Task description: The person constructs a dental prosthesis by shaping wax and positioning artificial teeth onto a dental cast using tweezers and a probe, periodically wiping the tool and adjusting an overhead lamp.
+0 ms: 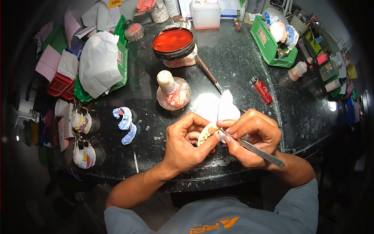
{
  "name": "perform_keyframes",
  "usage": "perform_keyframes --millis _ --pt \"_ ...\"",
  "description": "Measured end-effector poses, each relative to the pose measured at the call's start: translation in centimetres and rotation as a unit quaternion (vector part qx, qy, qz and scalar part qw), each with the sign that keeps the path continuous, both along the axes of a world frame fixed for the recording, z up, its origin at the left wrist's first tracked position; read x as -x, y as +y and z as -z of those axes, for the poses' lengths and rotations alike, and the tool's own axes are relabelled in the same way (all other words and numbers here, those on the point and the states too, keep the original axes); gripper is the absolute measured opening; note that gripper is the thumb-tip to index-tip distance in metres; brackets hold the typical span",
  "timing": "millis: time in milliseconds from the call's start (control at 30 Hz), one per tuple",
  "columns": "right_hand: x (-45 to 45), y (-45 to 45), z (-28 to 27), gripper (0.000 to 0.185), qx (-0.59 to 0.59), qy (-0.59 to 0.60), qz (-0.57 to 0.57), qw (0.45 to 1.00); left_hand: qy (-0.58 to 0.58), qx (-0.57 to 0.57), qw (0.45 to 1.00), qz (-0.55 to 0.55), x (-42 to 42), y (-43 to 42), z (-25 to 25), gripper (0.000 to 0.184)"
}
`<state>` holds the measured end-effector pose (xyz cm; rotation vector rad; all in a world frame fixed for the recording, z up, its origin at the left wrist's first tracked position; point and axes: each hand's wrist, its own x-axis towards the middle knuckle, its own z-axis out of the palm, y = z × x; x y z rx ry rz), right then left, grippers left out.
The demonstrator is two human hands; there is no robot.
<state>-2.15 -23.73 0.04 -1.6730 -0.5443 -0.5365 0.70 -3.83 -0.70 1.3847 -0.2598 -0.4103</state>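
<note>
My left hand (186, 142) is closed around a yellowish dental cast (205, 135), its row of teeth facing up. In my right hand (251, 138) is a scalpel-like tool with a flat, ridged metal handle (265, 155). Its tip reaches the cast's right end, where my right fingers almost meet my left ones; the exact contact is hidden. A small white scrap shows under my right fingertips. Just beyond the hands lies a crumpled white tissue (228, 107).
A black-rimmed pan of red wax (173, 41) stands behind a stained pot with a pale cap (167, 82). A wooden-handled knife (209, 73) leans there. Blue impression pieces (124, 119) and mounted casts (83, 156) are left; a red lighter (263, 91) and green bin (265, 43) right.
</note>
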Motion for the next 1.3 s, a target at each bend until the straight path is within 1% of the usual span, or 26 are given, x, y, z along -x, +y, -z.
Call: perform_keyframes --millis 133,233,267,333,367,400,433,500,600,700,800,900,1000,1200,1300 --pt "0.0 -0.3 -0.5 0.018 0.021 0.019 0.002 1.000 0.014 0.000 0.999 0.030 -0.1 0.2 0.0 0.025" --pt "0.1 -0.4 -0.6 0.020 0.035 0.019 0.008 0.999 -0.043 0.014 0.999 0.015 -0.2 0.0 0.3 0.030" --pt "0.1 -0.5 -0.6 0.020 0.038 0.020 0.006 0.999 -0.055 0.001 0.998 0.010 -0.2 0.2 0.4 0.033" --pt "0.1 -0.3 -0.8 0.020 0.035 0.024 0.007 0.999 -0.175 -0.055 0.983 0.004 -0.7 0.5 0.9 0.033" --pt "0.1 -0.5 -0.9 0.018 0.055 0.029 -0.006 0.998 -0.234 -0.085 0.969 0.001 -1.0 0.5 1.0 0.033" --pt "0.2 -0.7 -1.1 0.016 0.072 0.034 -0.018 0.997 -0.270 -0.102 0.957 -0.009 -1.1 0.4 0.9 0.028" --pt "0.3 -0.7 -1.2 0.014 0.088 0.040 -0.030 0.995 -0.226 -0.101 0.969 -0.010 -0.9 0.3 0.6 0.025" --pt "0.2 -0.5 -1.0 0.015 0.080 0.037 -0.028 0.996 -0.138 -0.100 0.985 -0.007 -0.3 0.2 0.1 0.020" --pt "0.3 -0.3 -0.8 0.015 0.079 0.022 -0.025 0.996 -0.171 -0.124 0.977 0.017 -0.3 0.2 0.2 0.018" --pt "0.3 0.0 -0.8 0.015 0.069 0.018 -0.012 0.997 -0.221 -0.123 0.967 0.040 -0.6 0.3 0.4 0.017" --pt "0.3 0.3 -0.4 0.014 0.049 0.021 0.005 0.999 -0.200 -0.112 0.971 0.064 -0.7 0.5 0.9 0.018" --pt "0.4 0.5 -0.5 0.014 0.043 0.025 0.005 0.999 -0.133 -0.119 0.981 0.072 -0.6 0.5 -0.2 0.016" --pt "0.3 0.2 -0.5 0.014 0.059 0.017 0.001 0.998 -0.174 -0.123 0.975 0.066 -0.9 0.4 -0.1 0.014" --pt "0.5 -0.1 -0.6 0.013 0.086 0.024 -0.023 0.996 -0.180 -0.148 0.969 0.078 -1.1 0.6 -0.2 0.013" --pt "0.5 -0.2 -0.7 0.013 0.088 0.031 -0.039 0.995 -0.162 -0.164 0.969 0.091 -1.0 0.6 -0.6 0.016"
